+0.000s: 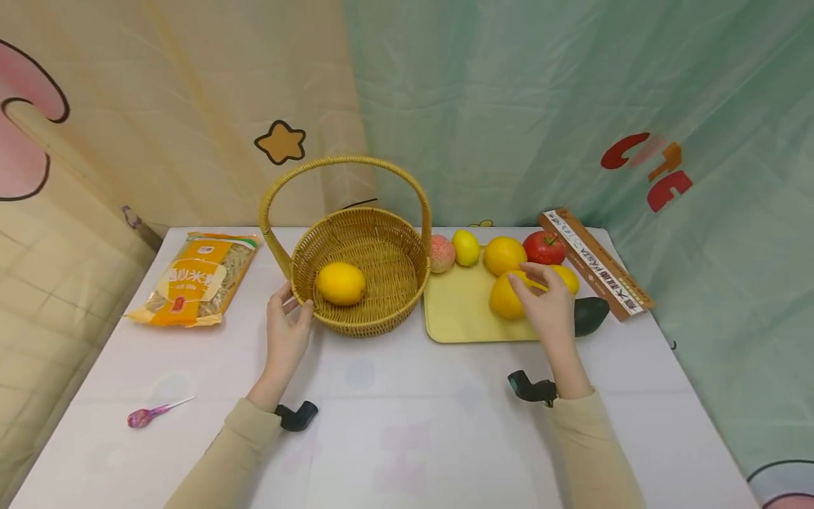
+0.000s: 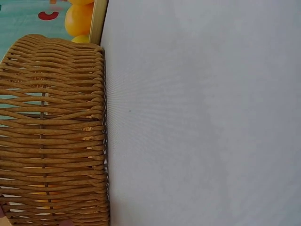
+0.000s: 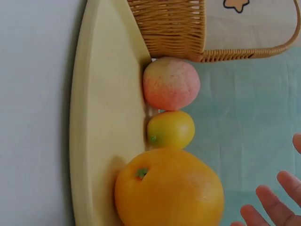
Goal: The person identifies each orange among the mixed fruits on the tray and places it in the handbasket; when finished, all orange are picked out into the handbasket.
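My left hand (image 1: 289, 326) rests against the outer left side of a wicker basket (image 1: 365, 329), thumb and fingers apart. In the left wrist view the basket wall (image 2: 51, 141) fills the left side, with only bits of fingertips at the lower edge. A yellow lemon-like fruit (image 1: 341, 283) lies inside the basket. My right hand (image 1: 550, 304) hovers over the right part of a pale yellow tray (image 1: 458, 325), beside an orange-yellow fruit (image 1: 505, 297). Its thumb and fingers are apart; in the right wrist view its fingers (image 3: 275, 205) show spread, with nothing held.
On the tray are a peach (image 1: 442, 253), a small lemon (image 1: 466, 247), an orange (image 1: 505, 256), a red tomato-like fruit (image 1: 544, 247) and a dark green fruit (image 1: 591, 316). A pasta box (image 1: 598, 261) lies right, a noodle bag (image 1: 193, 279) left, a lollipop (image 1: 141, 417) in front.
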Action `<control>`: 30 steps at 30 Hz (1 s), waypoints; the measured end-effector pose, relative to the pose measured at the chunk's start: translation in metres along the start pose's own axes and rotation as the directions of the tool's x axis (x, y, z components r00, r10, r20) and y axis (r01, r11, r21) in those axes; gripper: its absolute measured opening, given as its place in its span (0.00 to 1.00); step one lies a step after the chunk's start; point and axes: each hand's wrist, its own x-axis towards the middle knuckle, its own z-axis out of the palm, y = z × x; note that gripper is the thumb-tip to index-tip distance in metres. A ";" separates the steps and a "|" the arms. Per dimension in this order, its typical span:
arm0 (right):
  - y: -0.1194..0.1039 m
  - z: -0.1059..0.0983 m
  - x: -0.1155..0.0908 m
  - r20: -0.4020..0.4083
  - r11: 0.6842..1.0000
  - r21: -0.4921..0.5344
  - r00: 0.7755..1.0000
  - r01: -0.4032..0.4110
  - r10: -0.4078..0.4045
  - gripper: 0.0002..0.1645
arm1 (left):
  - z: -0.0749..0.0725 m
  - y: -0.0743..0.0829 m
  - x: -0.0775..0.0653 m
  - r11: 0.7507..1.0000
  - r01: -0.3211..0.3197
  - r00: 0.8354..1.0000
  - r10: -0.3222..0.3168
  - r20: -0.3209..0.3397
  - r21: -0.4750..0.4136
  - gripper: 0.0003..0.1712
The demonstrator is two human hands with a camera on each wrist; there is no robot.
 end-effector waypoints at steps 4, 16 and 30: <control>0.006 -0.003 -0.002 -0.023 0.996 -0.062 0.998 -0.068 0.066 0.31 | -0.001 0.001 -0.001 1.000 -0.005 1.000 0.005 -0.002 0.004 0.34; 0.019 0.000 -0.001 -0.050 0.978 -0.139 0.987 -0.156 0.150 0.37 | 0.000 0.000 0.000 1.000 -0.011 1.000 0.011 -0.008 0.007 0.34; 0.028 0.007 0.005 0.063 0.951 -0.250 0.978 -0.179 0.201 0.48 | 0.001 -0.002 0.001 1.000 -0.005 1.000 0.005 -0.010 -0.008 0.33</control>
